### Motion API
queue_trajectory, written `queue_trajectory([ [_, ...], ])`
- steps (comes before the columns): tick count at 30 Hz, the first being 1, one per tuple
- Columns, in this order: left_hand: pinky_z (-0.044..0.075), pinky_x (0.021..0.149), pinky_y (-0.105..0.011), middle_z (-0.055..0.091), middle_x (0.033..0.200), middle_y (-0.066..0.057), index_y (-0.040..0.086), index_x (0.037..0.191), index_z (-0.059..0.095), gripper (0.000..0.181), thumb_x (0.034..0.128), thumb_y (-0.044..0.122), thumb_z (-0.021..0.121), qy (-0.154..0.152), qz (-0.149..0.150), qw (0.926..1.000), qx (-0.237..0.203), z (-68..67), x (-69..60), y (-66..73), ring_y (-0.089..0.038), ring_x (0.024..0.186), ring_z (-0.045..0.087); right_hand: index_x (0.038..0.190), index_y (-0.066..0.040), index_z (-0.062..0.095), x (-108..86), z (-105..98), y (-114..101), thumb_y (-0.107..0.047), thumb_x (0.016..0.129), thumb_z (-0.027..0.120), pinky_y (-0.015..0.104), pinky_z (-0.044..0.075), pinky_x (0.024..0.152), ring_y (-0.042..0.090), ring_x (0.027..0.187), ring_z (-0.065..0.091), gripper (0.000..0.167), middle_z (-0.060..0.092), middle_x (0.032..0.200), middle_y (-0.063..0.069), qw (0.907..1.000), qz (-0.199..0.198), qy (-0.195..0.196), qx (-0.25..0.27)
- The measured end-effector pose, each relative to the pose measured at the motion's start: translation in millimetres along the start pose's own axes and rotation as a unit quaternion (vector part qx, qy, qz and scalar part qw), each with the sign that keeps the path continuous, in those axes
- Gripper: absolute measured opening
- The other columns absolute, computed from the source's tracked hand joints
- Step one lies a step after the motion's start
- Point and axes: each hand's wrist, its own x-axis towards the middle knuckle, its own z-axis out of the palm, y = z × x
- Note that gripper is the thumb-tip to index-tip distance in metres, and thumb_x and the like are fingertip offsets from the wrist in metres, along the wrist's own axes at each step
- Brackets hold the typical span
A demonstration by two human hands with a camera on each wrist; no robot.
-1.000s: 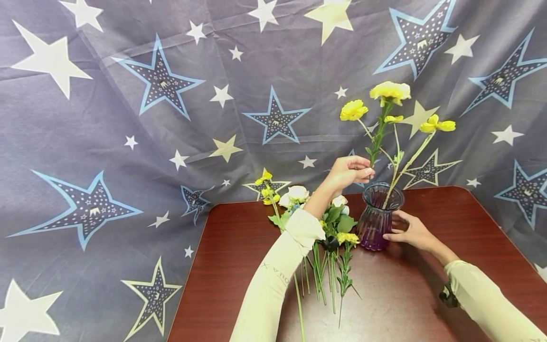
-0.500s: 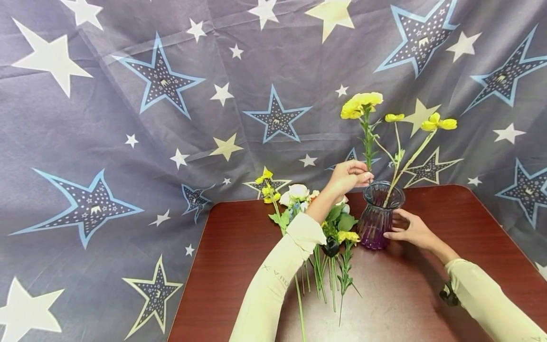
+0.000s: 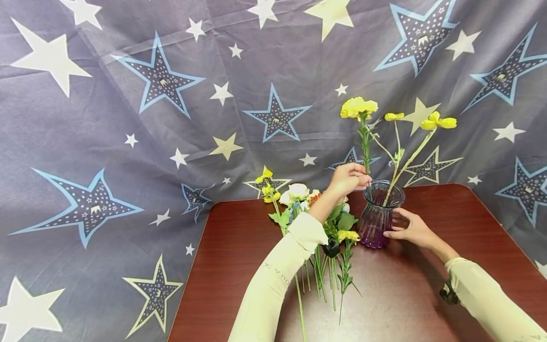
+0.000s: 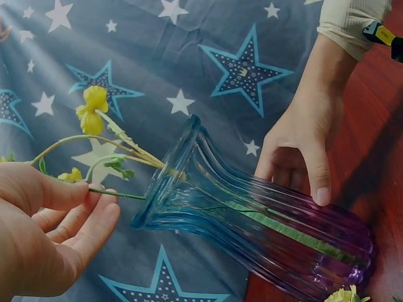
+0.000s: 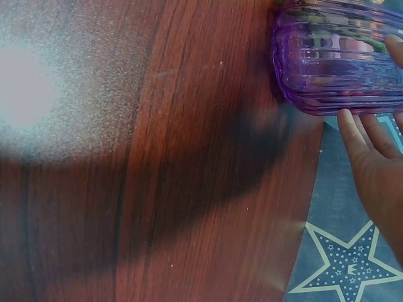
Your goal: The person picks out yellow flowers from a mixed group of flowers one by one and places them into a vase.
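We record the full-headed yellow flower [image 3: 361,108] as lower and further toward nine o'clock than a second ago, its stem reaching inside the ribbed glass vase [image 3: 375,225]. Left hand [image 3: 348,179]: at the vase's eleven o'clock, thumb and fingertips pinching that stem. Right hand [image 3: 412,231]: at four o'clock, partly curled, gripping the vase's side. We also list a yellow spray [image 3: 412,159] standing inside, and loose flowers [image 3: 345,222] at nine o'clock on the table [image 3: 444,285].

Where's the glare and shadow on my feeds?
Right wrist: glare whites out the table at far left, with a broad, soft-edged shadow below; head: milder sheen on the table's near middle; left wrist: dimmer than head, pale haze on the starred backdrop at upper left.
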Motion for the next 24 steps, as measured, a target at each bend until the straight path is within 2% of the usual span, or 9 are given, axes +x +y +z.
queue_trajectory([
  [2,0.065,0.074,-0.031,0.072,0.106,-0.032,-0.012,0.107,0.066,0.017,0.0894,-0.011,0.069,0.003,-0.002,0.9999,0.014,0.7,0.6,-0.5,-0.030,0.080,0.074,0.126,0.011,0.048,0.1,0.2,0.1,0.011,0.079,0.079,0.017,0.059,0.087,-0.006,0.102,0.065,0.057,0.064,0.111,-0.022,1.0000,0.001,0.001,0.001],
  [7,0.064,0.082,-0.043,0.073,0.104,-0.032,-0.013,0.107,0.066,0.018,0.0894,-0.011,0.070,0.000,-0.003,0.9991,0.042,2.5,2.5,-1.2,-0.046,0.097,0.073,0.127,0.014,0.046,-0.2,0.7,-0.9,0.012,0.079,0.079,0.018,0.059,0.087,-0.007,0.102,0.065,0.058,0.064,0.110,-0.021,1.0000,0.004,0.003,0.004],
  [11,0.064,0.083,-0.046,0.074,0.102,-0.030,-0.011,0.103,0.068,0.014,0.0886,-0.011,0.070,-0.004,-0.006,0.9980,0.062,3.5,6.0,-0.8,-0.047,0.098,0.073,0.126,0.016,0.046,-0.3,-0.1,-1.3,0.012,0.079,0.079,0.017,0.059,0.087,-0.007,0.102,0.064,0.059,0.064,0.110,-0.022,1.0000,0.003,0.003,0.003],
  [16,0.065,0.081,-0.043,0.076,0.099,-0.026,-0.005,0.092,0.068,0.007,0.0879,-0.010,0.071,-0.016,-0.025,0.9963,0.081,3.3,8.2,3.6,-0.042,0.093,0.075,0.126,0.013,0.047,0.2,0.3,-0.8,0.012,0.078,0.080,0.018,0.059,0.087,-0.006,0.102,0.065,0.058,0.065,0.110,-0.022,0.9999,0.007,0.005,0.005],
  [22,0.065,0.077,-0.040,0.077,0.093,-0.022,-0.001,0.087,0.067,0.007,0.0880,-0.007,0.072,-0.026,-0.029,0.9922,0.118,4.7,8.3,7.8,-0.025,0.070,0.074,0.126,0.011,0.048,-0.6,0.1,-0.2,0.011,0.078,0.080,0.018,0.059,0.087,-0.007,0.102,0.065,0.057,0.063,0.111,-0.020,1.0000,0.007,0.003,0.002],
  [24,0.065,0.073,-0.036,0.077,0.091,-0.022,-0.002,0.087,0.067,0.007,0.0878,-0.006,0.073,-0.031,-0.028,0.9906,0.130,5.5,8.5,7.9,-0.024,0.069,0.074,0.126,0.011,0.048,-0.9,0.0,0.0,0.011,0.079,0.080,0.018,0.059,0.087,-0.007,0.102,0.065,0.057,0.063,0.112,-0.020,1.0000,0.008,0.003,0.002],
])
